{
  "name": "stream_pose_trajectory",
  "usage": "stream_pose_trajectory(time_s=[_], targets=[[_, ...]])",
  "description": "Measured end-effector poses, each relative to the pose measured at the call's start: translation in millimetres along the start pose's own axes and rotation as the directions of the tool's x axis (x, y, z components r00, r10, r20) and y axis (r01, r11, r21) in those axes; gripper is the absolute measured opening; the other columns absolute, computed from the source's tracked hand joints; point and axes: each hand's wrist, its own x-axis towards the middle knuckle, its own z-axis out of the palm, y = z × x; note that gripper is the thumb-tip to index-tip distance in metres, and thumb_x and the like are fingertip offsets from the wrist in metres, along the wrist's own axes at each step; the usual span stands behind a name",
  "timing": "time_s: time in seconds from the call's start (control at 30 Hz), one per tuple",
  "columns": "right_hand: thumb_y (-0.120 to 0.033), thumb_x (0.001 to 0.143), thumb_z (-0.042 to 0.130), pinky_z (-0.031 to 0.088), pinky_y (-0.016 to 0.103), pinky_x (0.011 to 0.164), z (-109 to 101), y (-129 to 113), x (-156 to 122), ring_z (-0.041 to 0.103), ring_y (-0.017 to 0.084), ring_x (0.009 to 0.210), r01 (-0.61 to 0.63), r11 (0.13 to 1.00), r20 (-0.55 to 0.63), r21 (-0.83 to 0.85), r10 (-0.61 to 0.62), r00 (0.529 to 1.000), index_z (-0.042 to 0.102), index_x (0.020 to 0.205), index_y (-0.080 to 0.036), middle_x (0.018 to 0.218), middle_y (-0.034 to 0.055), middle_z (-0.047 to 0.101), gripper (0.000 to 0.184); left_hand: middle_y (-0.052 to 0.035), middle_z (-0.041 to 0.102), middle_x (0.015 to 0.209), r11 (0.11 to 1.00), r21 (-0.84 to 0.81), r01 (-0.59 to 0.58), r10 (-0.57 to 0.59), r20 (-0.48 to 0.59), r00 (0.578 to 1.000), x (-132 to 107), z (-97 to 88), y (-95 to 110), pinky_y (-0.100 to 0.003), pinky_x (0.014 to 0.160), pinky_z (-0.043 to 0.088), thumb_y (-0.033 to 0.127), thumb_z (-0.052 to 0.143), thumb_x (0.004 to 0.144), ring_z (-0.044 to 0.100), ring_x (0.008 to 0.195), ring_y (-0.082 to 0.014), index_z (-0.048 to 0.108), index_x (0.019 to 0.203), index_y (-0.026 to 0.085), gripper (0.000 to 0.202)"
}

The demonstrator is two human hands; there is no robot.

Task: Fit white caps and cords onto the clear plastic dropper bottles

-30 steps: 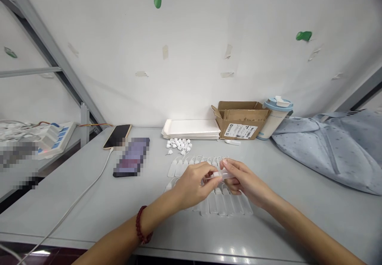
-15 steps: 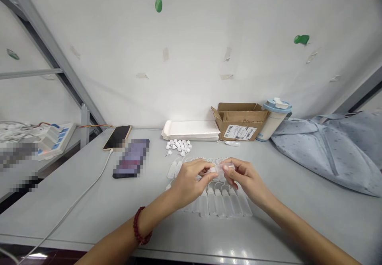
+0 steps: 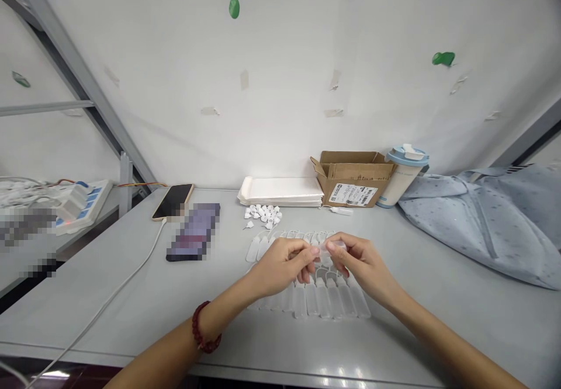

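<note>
Held up over the table, a small translucent plastic squeeze bottle (image 3: 337, 245) lies sideways between both hands. My right hand (image 3: 360, 259) pinches its body with thumb and fingers. My left hand (image 3: 280, 265) is closed at the bottle's neck end, where the fingers hide the tip. Below the hands, a row of similar squeeze bottles (image 3: 323, 299) lies side by side, with thin loops at their necks. Another row of these bottles (image 3: 254, 249) lies behind, partly covered by the hands. A pile of small white caps (image 3: 263, 212) is farther back.
Behind the caps lies a stack of white packets (image 3: 280, 191). An open cardboard box (image 3: 353, 184) and a blue-lidded cup (image 3: 401, 176) stand against the wall. At right is a blue cloth bag (image 3: 477, 225). Two phones and a white cable (image 3: 131, 281) are at left.
My left fingers have shifted and curled at the bottle's neck end, and the white part seen there before is now covered. My right hand stays nearly in place on the bottle.
</note>
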Motion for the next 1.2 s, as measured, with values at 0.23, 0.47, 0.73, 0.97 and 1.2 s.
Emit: stream_pose_trajectory(time_s=[0.23, 0.47, 0.73, 0.97, 1.2], targets=[[-0.032, 0.087, 0.047, 0.038, 0.022, 0.05, -0.3, 0.1, -5.0, 0.049, 0.01, 0.055, 0.287, 0.914, -0.024, -0.286, -0.306, 0.952, 0.061, 0.085, -0.017, 0.064, 0.0003, 0.057, 0.021, -0.0001, 0.053, 0.055, 0.942, -0.263, 0.211, -0.177, 0.146, 0.973, 1.8, -5.0, -0.8, -0.022, 0.047, 0.042, 0.049, 0.049, 0.083, 0.05, 0.044, -0.008, 0.06, 0.07, 0.009, 0.043], [-0.03, 0.087, 0.047, 0.04, 0.022, 0.051, -2.2, 3.9, -4.5, 0.053, 0.012, 0.057, 0.371, 0.857, 0.032, -0.358, -0.386, 0.922, 0.058, 0.094, -0.017, 0.072, 0.0026, 0.062, 0.018, 0.0027, 0.048, 0.052, 0.925, -0.317, 0.207, -0.165, 0.156, 0.974, 0.6, -7.6, 0.3, -0.02, 0.043, 0.038, 0.046, 0.052, 0.081, 0.045, 0.041, -0.0054, 0.06, 0.068, 0.01, 0.04], [-0.036, 0.089, 0.042, 0.03, 0.022, 0.046, -1.5, 2.2, -4.1, 0.038, 0.009, 0.047, 0.235, 0.927, 0.044, -0.294, -0.232, 0.972, 0.058, 0.078, -0.016, 0.055, -0.0034, 0.046, 0.028, 0.0024, 0.05, 0.054, 1.0, -0.023, 0.007, -0.007, -0.02, 1.0, -1.0, -2.8, 0.7, -0.021, 0.049, 0.04, 0.04, 0.055, 0.08, 0.049, 0.048, -0.0082, 0.056, 0.066, 0.012, 0.031], [-0.049, 0.085, 0.044, 0.018, 0.022, 0.042, -0.5, 1.7, 0.2, 0.022, 0.007, 0.045, 0.009, 0.994, 0.065, -0.112, -0.001, 0.998, 0.05, 0.064, -0.017, 0.05, -0.0071, 0.025, 0.039, -0.0023, 0.055, 0.068, 0.646, 0.667, -0.373, 0.51, -0.013, 0.86, -4.1, 0.3, -14.3, -0.024, 0.056, 0.037, 0.025, 0.047, 0.087, 0.047, 0.059, -0.0118, 0.055, 0.078, 0.015, 0.016], [-0.053, 0.083, 0.044, 0.02, 0.022, 0.043, 1.2, 2.9, 1.9, 0.023, 0.007, 0.045, -0.107, 0.994, 0.051, 0.003, 0.107, 0.993, 0.041, 0.058, -0.018, 0.05, -0.0071, 0.025, 0.043, -0.0031, 0.057, 0.07, 0.693, 0.636, -0.339, 0.472, -0.045, 0.88, -3.3, 1.4, -13.1, -0.025, 0.059, 0.039, 0.027, 0.048, 0.087, 0.05, 0.062, -0.0131, 0.057, 0.081, 0.014, 0.016]])
